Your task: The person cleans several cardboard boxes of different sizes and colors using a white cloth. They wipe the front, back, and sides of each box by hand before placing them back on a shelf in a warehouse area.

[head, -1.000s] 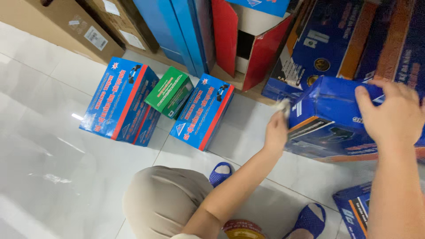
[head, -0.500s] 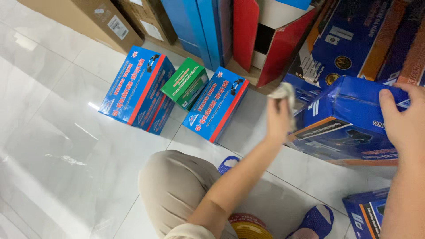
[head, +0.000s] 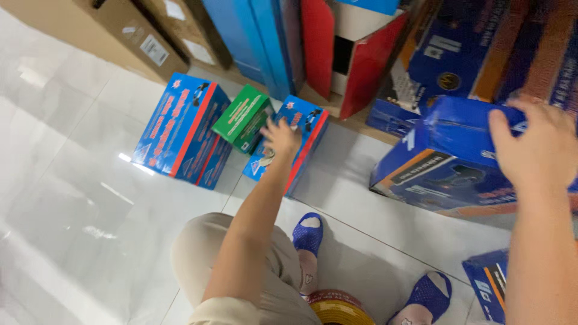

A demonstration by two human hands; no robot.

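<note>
My left hand point(head: 280, 136) reaches forward onto the top of a small blue box with a red side point(head: 301, 135) lying on the floor. A bit of pale cloth point(head: 265, 157) shows under its palm, with the fingers spread over it. My right hand point(head: 533, 150) grips the upper edge of a large blue and orange box point(head: 445, 162), which stands tilted on the tiles at the right. A green box point(head: 242, 117) lies just left of my left hand, leaning on a bigger blue and red box point(head: 177, 129).
Tall blue and red cartons point(head: 337, 48) and brown cardboard boxes point(head: 120, 33) stand along the back. More blue boxes point(head: 481, 54) are stacked at the back right, and another point(head: 487, 286) lies by my foot. My knee point(head: 205, 253), blue sandals point(head: 308, 232) and a yellow roll point(head: 337, 310) are below.
My left hand has swung left from the large blue box to the small blue and red box. My right hand has stayed on the large box.
</note>
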